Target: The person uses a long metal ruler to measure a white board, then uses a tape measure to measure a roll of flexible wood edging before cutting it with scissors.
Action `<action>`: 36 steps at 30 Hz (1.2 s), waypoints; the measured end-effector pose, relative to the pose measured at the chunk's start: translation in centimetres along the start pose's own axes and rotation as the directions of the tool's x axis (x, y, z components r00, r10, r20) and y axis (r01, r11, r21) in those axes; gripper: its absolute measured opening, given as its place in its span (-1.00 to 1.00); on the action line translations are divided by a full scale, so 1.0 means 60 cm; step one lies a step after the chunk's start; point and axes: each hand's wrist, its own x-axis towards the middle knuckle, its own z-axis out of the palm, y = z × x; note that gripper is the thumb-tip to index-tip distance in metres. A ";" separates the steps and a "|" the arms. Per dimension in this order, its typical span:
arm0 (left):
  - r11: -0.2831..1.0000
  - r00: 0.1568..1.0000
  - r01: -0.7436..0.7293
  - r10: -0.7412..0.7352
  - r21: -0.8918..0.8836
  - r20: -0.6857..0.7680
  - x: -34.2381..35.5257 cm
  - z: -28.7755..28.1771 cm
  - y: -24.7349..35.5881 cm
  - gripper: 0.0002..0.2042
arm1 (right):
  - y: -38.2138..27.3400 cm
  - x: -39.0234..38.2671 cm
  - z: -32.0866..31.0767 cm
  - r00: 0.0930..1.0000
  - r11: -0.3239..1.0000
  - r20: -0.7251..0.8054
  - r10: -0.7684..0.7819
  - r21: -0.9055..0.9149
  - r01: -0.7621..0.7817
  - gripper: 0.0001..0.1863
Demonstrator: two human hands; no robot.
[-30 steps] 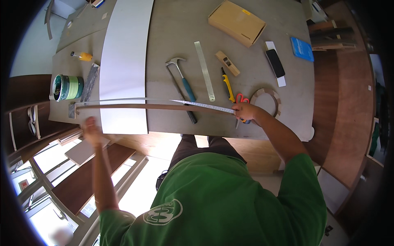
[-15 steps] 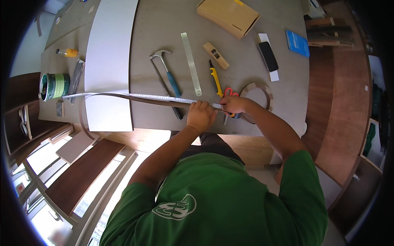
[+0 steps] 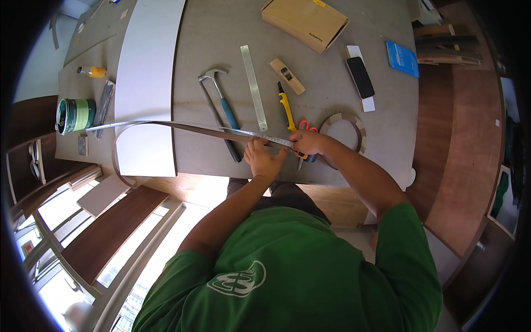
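A tape measure (image 3: 307, 157), orange and black, sits in my right hand (image 3: 307, 141), which is closed round it. Its pale blade (image 3: 210, 128) is drawn out far to the left, over the white board to near the green tub. Along the blade runs a thin brown edging strip (image 3: 213, 133), which curls down at the board's left. My left hand (image 3: 264, 160) has its fingers on the strip near the right end, with the thumb spread apart. Red-handled scissors (image 3: 305, 126) lie right by my right hand, partly hidden by it.
Beyond my hands lie a claw hammer (image 3: 228, 110), a steel ruler (image 3: 253, 88), a wooden plane (image 3: 287, 76) and a yellow utility knife (image 3: 286, 110). A tape roll (image 3: 360, 128) and a phone (image 3: 360, 77) are at right. The white board (image 3: 145, 72) and green tub (image 3: 67, 116) stand left.
My left hand has shifted slightly left, its thumb now farther from the fingers. The tape blade has tilted and parted a little from the brown strip. My right hand has moved slightly left.
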 end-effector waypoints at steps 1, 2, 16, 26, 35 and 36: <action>1.000 1.000 0.001 -0.001 -0.001 0.000 0.000 0.003 -0.001 -0.46 | 0.003 0.000 0.000 1.000 1.000 -0.005 -0.022 0.006 0.022 -0.84; 1.000 1.000 0.012 -0.012 -0.012 0.005 0.000 0.006 -0.002 -0.44 | 0.007 0.001 -0.001 0.999 0.999 -0.010 -0.045 0.012 0.045 -0.83; 0.957 0.968 -0.239 0.222 0.165 0.118 0.020 0.007 -0.010 -0.43 | 0.013 0.007 -0.002 0.998 0.998 -0.038 -0.049 0.029 0.050 -0.85; 0.955 0.930 -0.175 0.080 0.242 0.358 0.051 -0.017 0.014 -0.48 | 0.023 0.018 0.010 0.999 0.992 -0.049 0.005 0.129 0.001 -0.85; 0.916 0.788 -0.273 0.037 0.295 0.614 0.074 -0.033 0.059 -0.60 | 0.058 0.039 0.030 0.992 0.988 -0.114 -0.056 0.140 0.072 -0.82; 0.921 0.785 -0.280 0.058 0.270 0.616 0.072 -0.036 0.060 -0.63 | 0.050 0.035 0.029 0.992 0.988 -0.112 -0.062 0.137 0.077 -0.82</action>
